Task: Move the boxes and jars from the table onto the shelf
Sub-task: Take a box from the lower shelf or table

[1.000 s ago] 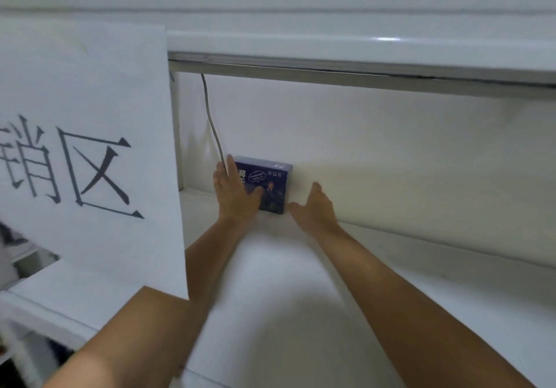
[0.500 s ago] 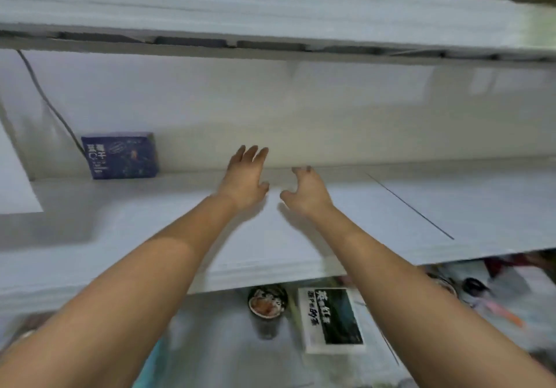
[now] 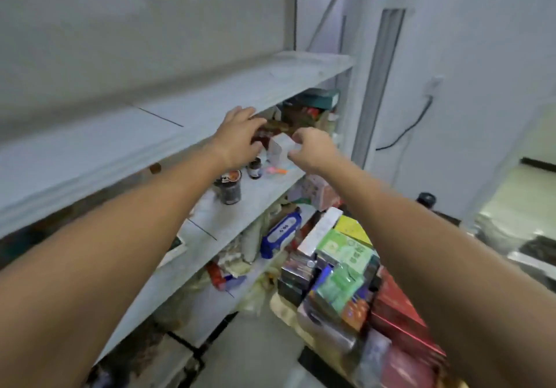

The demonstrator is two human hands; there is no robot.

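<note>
Boxes [image 3: 340, 267] crowd the table [image 3: 281, 308] at lower right. Farther on, a dark jar [image 3: 228, 190] stands on the middle shelf [image 3: 219, 219]. Beyond it the left hand [image 3: 240, 136] hovers, fingers loosely spread, empty; the right hand [image 3: 313, 151] curls against a white box [image 3: 279, 147], perhaps gripping it

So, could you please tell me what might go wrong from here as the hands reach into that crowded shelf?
The left hand hovers just above the small bottle and the dark jar; a brush of the wrist could topple them. The right hand seems to pinch the white box only by its edge, though the picture is blurred; so thin a grip might slip and drop it.
</note>
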